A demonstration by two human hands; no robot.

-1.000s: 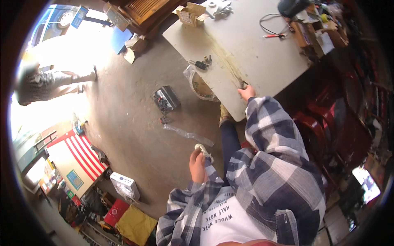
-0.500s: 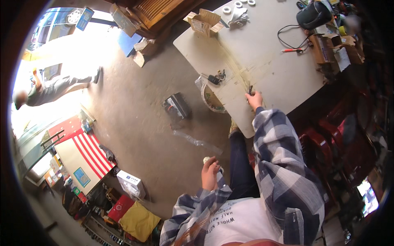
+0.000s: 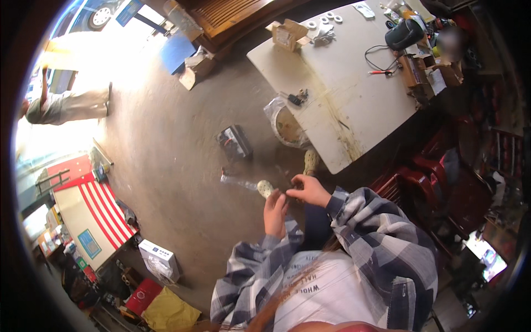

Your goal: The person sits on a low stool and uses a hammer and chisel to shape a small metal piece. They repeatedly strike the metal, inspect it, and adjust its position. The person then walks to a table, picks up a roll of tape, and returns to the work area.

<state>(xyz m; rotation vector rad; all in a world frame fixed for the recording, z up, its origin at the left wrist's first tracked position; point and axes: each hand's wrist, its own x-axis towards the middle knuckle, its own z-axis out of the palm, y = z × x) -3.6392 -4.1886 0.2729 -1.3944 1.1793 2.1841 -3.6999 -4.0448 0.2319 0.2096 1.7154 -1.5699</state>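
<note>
In front of my torso, above the floor, my left hand (image 3: 275, 214) and my right hand (image 3: 311, 191) are close together. Both have their fingers bent in a pinch, and a small dark bit shows between them, too small to name. The white table (image 3: 381, 105) stands ahead and to the right, apart from my right hand. On its near part lies a thin dark stick-like piece (image 3: 344, 126). A bunch of keys (image 3: 296, 99) rests near its left edge. Below the hands, my light clog (image 3: 265, 188) shows on the floor.
A plastic-lined waste bin (image 3: 287, 126) stands by the table's left edge. A black box-shaped battery (image 3: 234, 143) and a clear plastic bottle (image 3: 239, 181) lie on the floor. Red chairs (image 3: 462, 188) crowd the right. A person (image 3: 66, 106) stands at the far left.
My right hand has drawn back from the table to beside my left hand, which has risen slightly. The view has shifted, and the thin dark piece now shows uncovered on the table.
</note>
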